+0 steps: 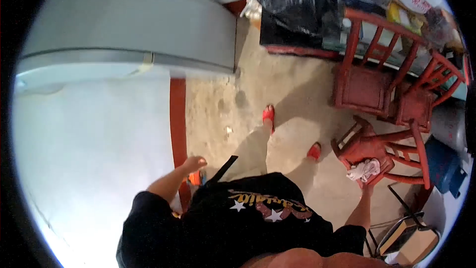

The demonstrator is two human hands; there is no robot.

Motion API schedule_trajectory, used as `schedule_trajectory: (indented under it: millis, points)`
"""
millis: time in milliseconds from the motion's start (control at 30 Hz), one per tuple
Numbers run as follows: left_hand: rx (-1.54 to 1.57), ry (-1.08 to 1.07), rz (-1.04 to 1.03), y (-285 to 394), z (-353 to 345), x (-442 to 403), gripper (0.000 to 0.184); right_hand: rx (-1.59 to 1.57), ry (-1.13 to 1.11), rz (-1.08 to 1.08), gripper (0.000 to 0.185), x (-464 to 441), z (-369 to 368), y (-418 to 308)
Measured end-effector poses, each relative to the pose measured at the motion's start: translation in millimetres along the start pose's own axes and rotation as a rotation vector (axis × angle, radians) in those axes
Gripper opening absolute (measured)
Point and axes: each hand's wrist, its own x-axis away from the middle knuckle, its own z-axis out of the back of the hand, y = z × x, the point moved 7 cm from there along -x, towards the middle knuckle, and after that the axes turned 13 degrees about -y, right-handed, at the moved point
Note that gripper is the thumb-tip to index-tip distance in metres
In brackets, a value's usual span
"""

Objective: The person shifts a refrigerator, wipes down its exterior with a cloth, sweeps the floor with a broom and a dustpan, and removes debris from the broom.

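Observation:
My right hand (367,186) is out to the right, closed on a crumpled whitish cloth (364,169). The cloth overlaps the seat of a red wooden chair (378,150) in this view; whether it rests on it I cannot tell. On the other side, my left hand (195,163) hangs near the white wall's red-brown base strip (179,119). Its fingers are mostly hidden from above. Just below that hand shows a small orange object (197,177), whose kind is unclear. A black strap-like piece (222,169) sticks out beside my black shirt (248,213).
A grey fridge-like cabinet (129,20) stands at the upper left. Two more red chairs (364,89) (415,106) stand by a cluttered table with a black plastic bag (295,0). At right are a blue container (444,166) and a cardboard box (416,245). Concrete floor (292,114) lies between.

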Motion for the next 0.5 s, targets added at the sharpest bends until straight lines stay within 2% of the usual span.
schedule_trajectory:
  millis: [67,100,167,233,300,400,433,500]
  points:
    - [0.118,-0.041,-0.17,13.9,-44.1,17.9,0.034,-0.089,-0.007,0.027,0.064,-11.7,5.5,-3.6]
    - [0.122,-0.032,-0.158,28.9,-56.3,28.3,0.034,-0.117,-0.01,0.05,0.065,-18.7,7.2,-1.7]
    - [-0.207,-0.125,0.006,55.3,-78.7,47.8,0.032,-0.158,-0.025,0.086,0.068,-28.9,7.4,-2.3]
    - [-0.149,-0.072,0.023,52.7,-94.6,56.6,0.031,-0.182,-0.049,0.094,0.069,-40.2,-5.2,-9.4]
    - [-0.085,-0.033,0.038,48.0,-105.0,63.9,0.029,-0.324,-0.181,0.094,0.098,-53.1,-24.3,-10.6]
    - [0.015,0.012,0.058,59.5,-111.9,83.8,0.028,-0.041,-0.455,0.287,0.068,-133.0,-102.3,72.1]
    - [-0.02,-0.017,0.087,69.9,-114.8,90.4,0.028,-0.068,-0.243,0.048,0.065,-98.6,-80.0,22.3]
    - [-0.06,-0.055,0.146,68.0,-119.2,83.2,0.028,0.057,-0.233,-0.198,0.064,-40.2,-37.7,-61.4]
